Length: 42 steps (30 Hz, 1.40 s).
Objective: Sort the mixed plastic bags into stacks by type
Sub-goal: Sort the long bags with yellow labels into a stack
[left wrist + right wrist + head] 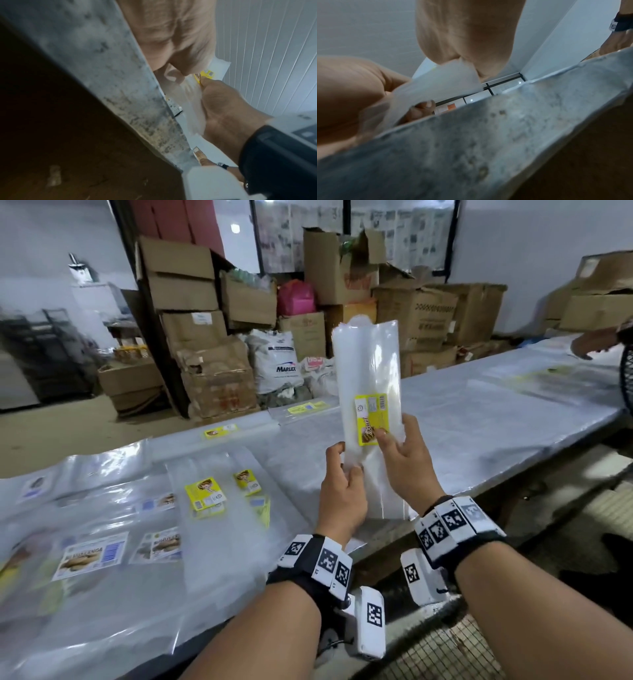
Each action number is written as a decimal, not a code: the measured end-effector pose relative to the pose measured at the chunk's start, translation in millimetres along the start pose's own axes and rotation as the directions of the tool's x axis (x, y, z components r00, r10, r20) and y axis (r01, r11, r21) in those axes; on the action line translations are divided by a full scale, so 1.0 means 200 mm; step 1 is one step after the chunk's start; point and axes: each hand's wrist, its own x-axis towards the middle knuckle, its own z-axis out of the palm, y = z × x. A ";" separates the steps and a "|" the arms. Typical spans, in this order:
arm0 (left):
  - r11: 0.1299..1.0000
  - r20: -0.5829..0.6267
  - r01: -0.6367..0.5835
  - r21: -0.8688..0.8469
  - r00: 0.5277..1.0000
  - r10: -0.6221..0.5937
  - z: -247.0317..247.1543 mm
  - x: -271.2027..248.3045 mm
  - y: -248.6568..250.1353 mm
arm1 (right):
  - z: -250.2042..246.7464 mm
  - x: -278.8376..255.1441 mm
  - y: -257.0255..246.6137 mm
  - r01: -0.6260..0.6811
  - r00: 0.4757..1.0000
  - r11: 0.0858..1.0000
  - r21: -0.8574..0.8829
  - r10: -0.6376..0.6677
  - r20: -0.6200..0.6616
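Pinching a clear bag (368,378) upright, both hands' fingers (387,440) cover its lower edge; label print blurred.

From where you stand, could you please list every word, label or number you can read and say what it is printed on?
"MARLEX": white sack on the floor behind the table.
Yellow label on the held bag, gripped by the left hand and right hand: script and barcode too blurred to read.
White label on a flat bag on the table: blurred heading, unreadable.
Cardboard boxes: print too small to read.
Wrist markers: square codes only, no words.
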 end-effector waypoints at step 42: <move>0.209 0.477 -0.434 0.876 0.725 -0.496 -1.14 0.41 0.09 | 0.34 -0.26 -0.09 -0.053 0.995 0.993 0.107 0.043 0.094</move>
